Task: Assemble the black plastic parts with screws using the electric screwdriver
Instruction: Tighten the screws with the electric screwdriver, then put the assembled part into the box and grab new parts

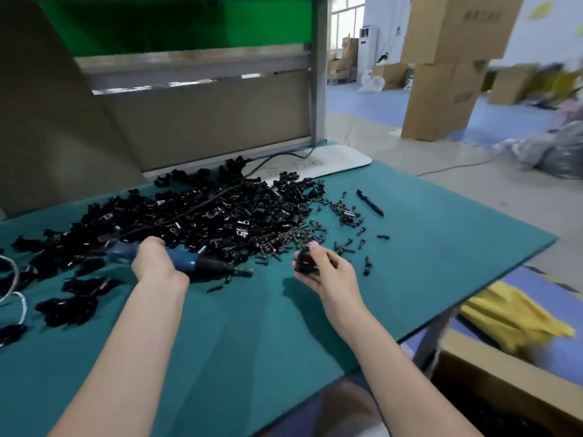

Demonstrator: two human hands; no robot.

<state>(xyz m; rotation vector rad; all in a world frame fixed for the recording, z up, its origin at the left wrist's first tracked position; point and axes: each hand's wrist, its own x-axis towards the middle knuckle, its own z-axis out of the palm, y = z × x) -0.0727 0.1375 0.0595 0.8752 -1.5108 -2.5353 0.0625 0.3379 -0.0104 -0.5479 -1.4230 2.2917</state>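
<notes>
At centre frame the left hand [154, 263] grips a blue electric screwdriver [202, 263], tip pointing right, low over the green counter [252, 335]. Right of it, the right hand [328, 274] holds a black plastic part [304, 262]. Above them lie a pile of black parts [189, 216], loose screws [304, 233] and a pen [369, 202].

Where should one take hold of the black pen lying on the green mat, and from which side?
Pinch the black pen at mid-barrel from above, fingers across its length: it lies flat and diagonal on the green mat, apart from the screws.
</notes>
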